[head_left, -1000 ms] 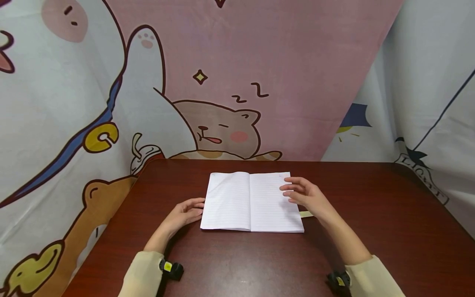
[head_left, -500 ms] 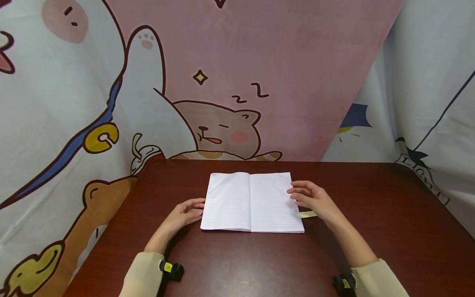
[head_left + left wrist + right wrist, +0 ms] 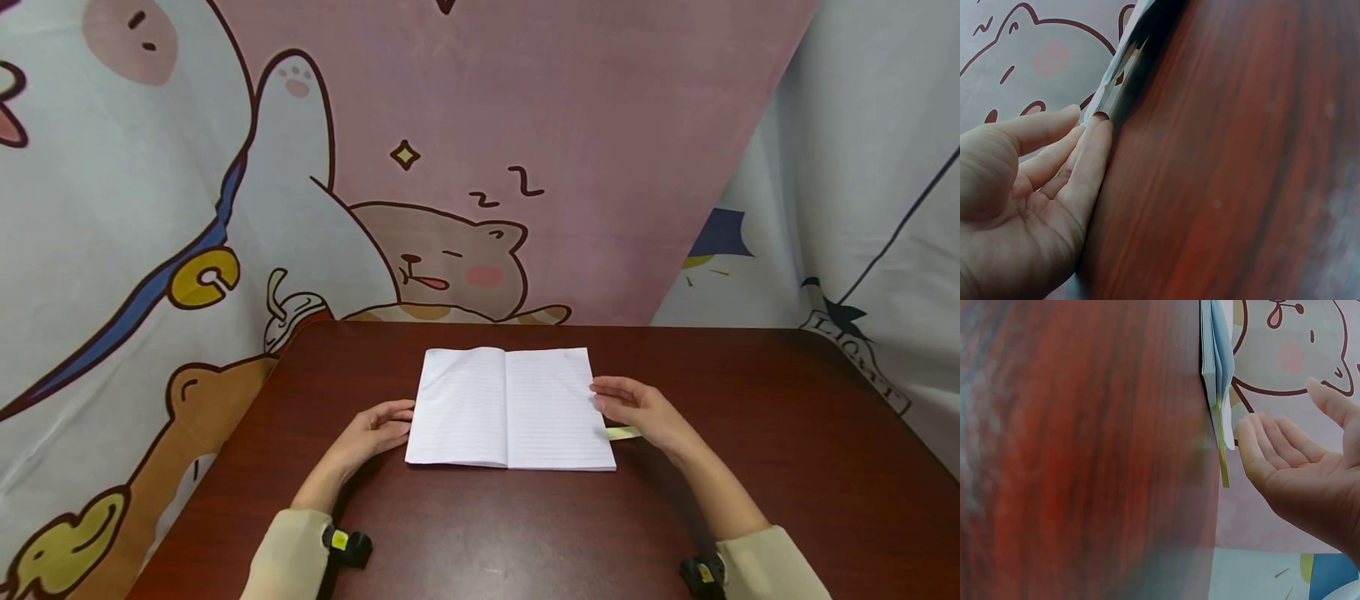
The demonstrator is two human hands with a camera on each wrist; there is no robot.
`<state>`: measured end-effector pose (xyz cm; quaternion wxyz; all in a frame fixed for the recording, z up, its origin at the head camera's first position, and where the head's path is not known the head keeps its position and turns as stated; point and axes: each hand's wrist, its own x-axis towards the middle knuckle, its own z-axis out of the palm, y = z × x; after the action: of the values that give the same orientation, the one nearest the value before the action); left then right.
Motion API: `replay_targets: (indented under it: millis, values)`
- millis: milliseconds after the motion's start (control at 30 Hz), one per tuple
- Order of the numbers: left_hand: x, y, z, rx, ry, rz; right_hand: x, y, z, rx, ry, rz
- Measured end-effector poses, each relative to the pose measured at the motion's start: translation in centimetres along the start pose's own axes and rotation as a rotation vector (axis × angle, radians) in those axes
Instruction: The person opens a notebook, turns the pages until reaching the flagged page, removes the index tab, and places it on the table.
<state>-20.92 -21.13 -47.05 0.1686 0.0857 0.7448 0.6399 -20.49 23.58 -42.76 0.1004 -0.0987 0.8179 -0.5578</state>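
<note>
An open notebook [image 3: 465,408] with ruled white pages lies flat on the dark red-brown table. A pale yellow-green ribbon [image 3: 621,433] sticks out from its right side. At the notebook's left edge rests my left hand [image 3: 372,432], its fingers nearly straight and the fingertips touching the edge. The left wrist view shows those fingertips against the cover and page edges, thumb [image 3: 1047,130] apart from the fingers. My right hand [image 3: 651,414] is by the right page edge, fingers extended and close together. In the right wrist view it holds nothing, and its fingertips [image 3: 1250,425] are just off the pages.
The wooden table [image 3: 495,533] stretches around the notebook on all sides. Behind it and to the sides hangs a cloth [image 3: 600,167] printed with cartoon animals. A small black camera [image 3: 348,546] is strapped to each wrist by the cream sleeves.
My right hand has drawn back from above the right page, moving right and toward me to the page's edge. The left hand and the notebook have stayed in place.
</note>
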Motion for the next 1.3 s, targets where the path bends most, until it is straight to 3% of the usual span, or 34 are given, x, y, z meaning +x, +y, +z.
replay_targets:
  millis: [667, 900, 1300]
  values:
    - [0.07, -0.07, 0.2, 0.0, 0.014, 0.001, 0.38, 0.74, -0.89, -0.233, -0.105, 0.128]
    - [0.1, -0.07, 0.12, 0.005, 0.024, -0.009, 0.71, 0.89, -0.9, -0.275, -0.143, 0.079]
    - [0.08, 0.18, 0.25, 0.025, 0.045, -0.033, 0.66, 0.8, -0.9, -0.281, -0.152, 0.081]
